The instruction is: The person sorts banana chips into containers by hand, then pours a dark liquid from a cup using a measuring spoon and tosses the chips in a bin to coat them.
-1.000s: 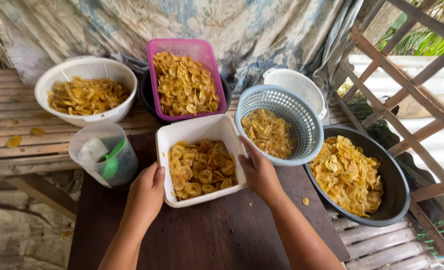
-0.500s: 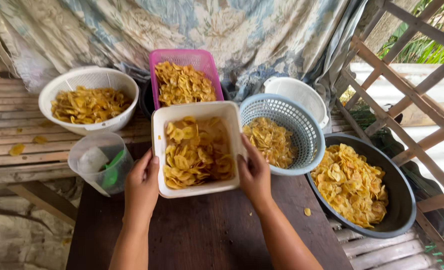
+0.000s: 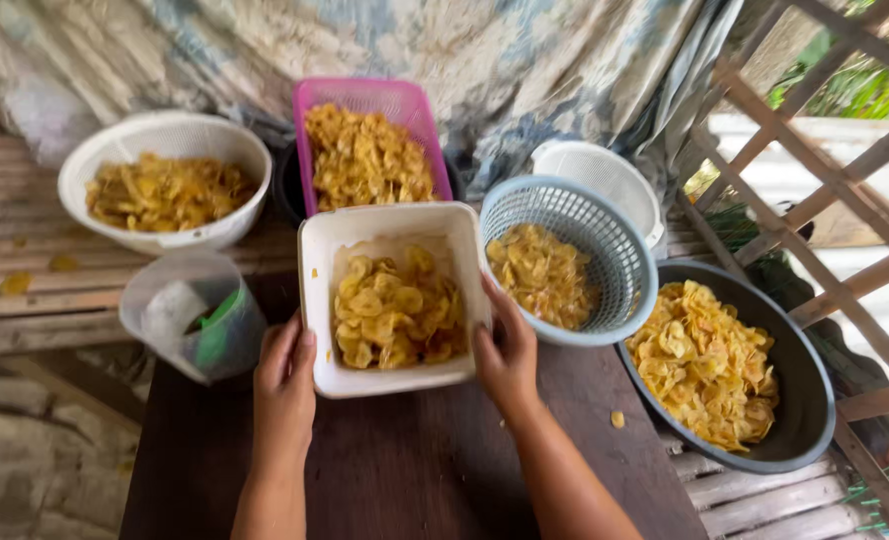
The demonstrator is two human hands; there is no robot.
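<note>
Left hand (image 3: 285, 380) & right hand (image 3: 506, 350) clasp the white square tub (image 3: 317, 300) of yellow chips (image 3: 397, 312) by its sides, at the worktop (image 3: 405, 470) far edge. Best to keep it level w/ equal grip, so chips not spill.

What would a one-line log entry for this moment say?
left hand: grips white tub | right hand: grips tub's other side | contents: yellow chips | surface: dark table

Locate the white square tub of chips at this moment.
In the head view the white square tub sits centre frame, gripped by the left hand and right hand, between the pink basket and blue-grey basket.
</note>
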